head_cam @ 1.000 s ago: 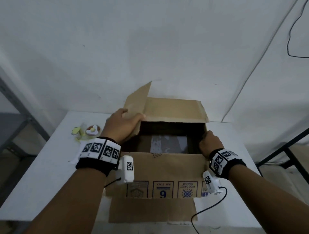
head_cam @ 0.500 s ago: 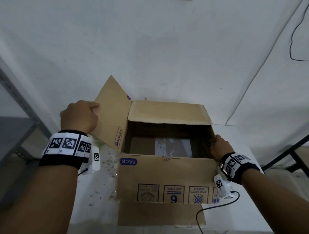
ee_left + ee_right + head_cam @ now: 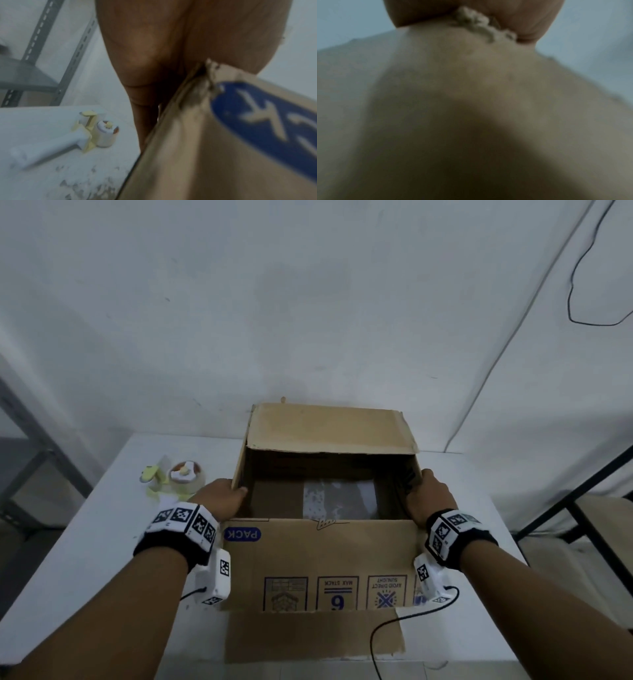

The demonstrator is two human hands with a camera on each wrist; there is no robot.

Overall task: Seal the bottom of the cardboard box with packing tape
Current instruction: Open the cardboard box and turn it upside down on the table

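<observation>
- The box sits in the middle of the white table. It is open on top, and its print is upside down.
- One flap lies flat on the table at 6 o'clock of the box. The far flap at 12 o'clock stands up and leans in a bit.
- The left hand holds the box wall at 9 o'clock. The thumb hooks over the rim and into the box. The other fingers press the outside, as the left wrist view shows.
- The right hand holds the wall at 3 o'clock. Its fingers curl over the rim and clamp the card.
- Down inside, a shiny strip of tape lies on the floor of the box.
- The tape gun rests on the table at 10 o'clock of the box, near the left hand but not touching it.
- I think the step now is to get a good hold and turn the box over, so the side to seal faces up.
- To do it well, squeeze both walls the same and lift slow.
- Keep the loose flaps from catching on the table.
- Watch the black wire at 5 o'clock, so it does not snag.
- Put the box down away from the tape gun.
</observation>
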